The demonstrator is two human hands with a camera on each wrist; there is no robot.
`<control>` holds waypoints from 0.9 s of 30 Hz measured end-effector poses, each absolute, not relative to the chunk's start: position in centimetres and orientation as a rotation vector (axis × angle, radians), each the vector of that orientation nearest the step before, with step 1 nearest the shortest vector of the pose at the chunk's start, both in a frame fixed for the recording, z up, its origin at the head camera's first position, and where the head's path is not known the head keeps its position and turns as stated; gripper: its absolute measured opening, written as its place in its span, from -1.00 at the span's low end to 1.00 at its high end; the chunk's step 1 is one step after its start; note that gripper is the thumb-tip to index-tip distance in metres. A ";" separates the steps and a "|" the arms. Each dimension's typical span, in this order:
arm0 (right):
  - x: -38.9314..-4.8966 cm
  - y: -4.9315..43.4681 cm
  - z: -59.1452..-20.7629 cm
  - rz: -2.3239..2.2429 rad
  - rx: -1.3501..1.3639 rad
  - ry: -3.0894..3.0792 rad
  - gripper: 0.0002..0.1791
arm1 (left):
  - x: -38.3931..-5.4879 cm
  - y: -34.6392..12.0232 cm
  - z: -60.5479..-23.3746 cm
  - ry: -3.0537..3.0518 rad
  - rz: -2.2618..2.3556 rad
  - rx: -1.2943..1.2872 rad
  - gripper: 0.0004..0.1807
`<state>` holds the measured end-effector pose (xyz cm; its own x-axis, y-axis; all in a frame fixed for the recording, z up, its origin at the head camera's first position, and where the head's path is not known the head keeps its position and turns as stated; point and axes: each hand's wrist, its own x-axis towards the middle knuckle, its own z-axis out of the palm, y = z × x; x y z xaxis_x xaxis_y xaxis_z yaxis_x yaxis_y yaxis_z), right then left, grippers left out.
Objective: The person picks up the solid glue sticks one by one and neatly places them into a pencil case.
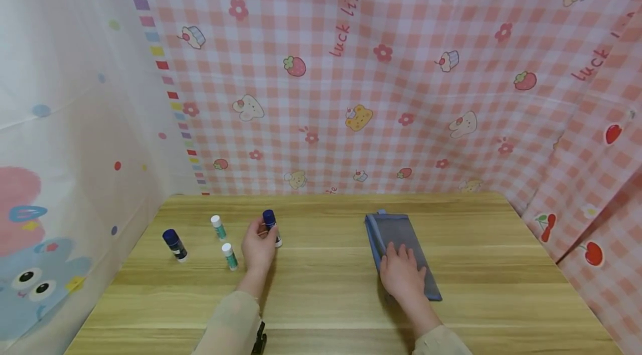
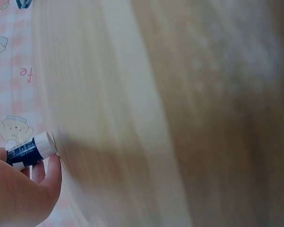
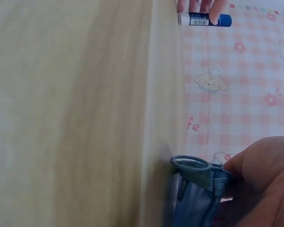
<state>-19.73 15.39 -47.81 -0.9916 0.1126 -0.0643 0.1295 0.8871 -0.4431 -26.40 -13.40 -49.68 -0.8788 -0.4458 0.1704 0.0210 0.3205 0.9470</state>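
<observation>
Navy-capped glue stick (image 1: 271, 224) is in the left hand (image 1: 258, 249), toward 10 o'clock of the wooden table (image 1: 326, 266), counting 12 as the far edge. That hand pinches it, its thumb and fingers curled narrowly round the barrel. The right hand (image 1: 403, 275) touches a grey-blue zippered pouch (image 1: 393, 227), fingers fairly straight and loosely spread across its face.

There are four glue sticks: two with navy caps, two with white caps and teal barrels. From the held one, the second navy-capped glue stick (image 1: 174, 244) lies just below 9 o'clock, well apart; one white-capped glue stick (image 1: 218, 227) is at 9 and the other white-capped glue stick (image 1: 229, 256) at 8, nearer. The single pouch lies between 3 and 4.

The held stick's long axis runs roughly upright, navy cap up, white base toward the tabletop; whether the base touches wood, I cannot tell. The pouch's long axis runs from 11 to 5 o'clock.
</observation>
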 end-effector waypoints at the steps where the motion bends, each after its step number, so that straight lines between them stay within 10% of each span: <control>1: -19.8 15.3 -47.8 -0.717 0.196 3.010 -0.45 | -26.4 -13.3 -49.7 -2.193 -1.582 0.372 -0.61; 27: -20.0 15.0 -48.0 -0.841 0.229 2.995 -0.45 | -23.9 -5.8 -49.4 -2.156 -2.165 0.245 -0.60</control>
